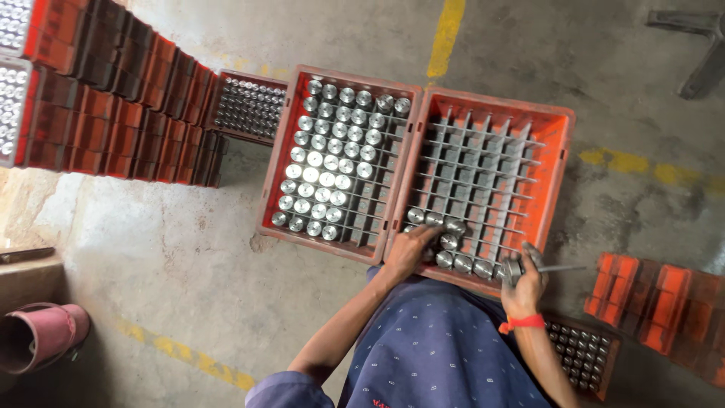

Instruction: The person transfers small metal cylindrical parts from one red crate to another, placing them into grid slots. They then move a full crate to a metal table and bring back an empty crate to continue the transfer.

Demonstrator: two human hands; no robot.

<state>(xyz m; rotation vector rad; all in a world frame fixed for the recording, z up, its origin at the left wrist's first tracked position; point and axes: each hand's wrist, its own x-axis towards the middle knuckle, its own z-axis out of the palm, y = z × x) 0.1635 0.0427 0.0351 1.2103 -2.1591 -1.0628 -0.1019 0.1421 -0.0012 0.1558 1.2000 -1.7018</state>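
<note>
Two orange crates stand side by side on the concrete floor. The left crate [278, 162] is mostly filled with shiny metal cylinders [326, 162]. The right crate [560, 121] has a grey grid divider [483, 166]; only its near row holds a few cylinders [461, 261]. My left hand [406, 253] reaches into the near-left corner of the right crate, fingers closed on a cylinder [436, 219]. My right hand [523, 289], with an orange wristband, grips another cylinder [513, 269] and a thin metal rod [565, 268] at the crate's near edge.
Stacks of orange crates [113, 106] rise at the left, with a crate of darker cylinders [249, 107] beside them. Another crate of cylinders [585, 353] sits by my right side, and more orange crates [664, 306] farther right. A pink bucket [38, 336] lies lower left. Yellow lines [445, 34] mark the floor.
</note>
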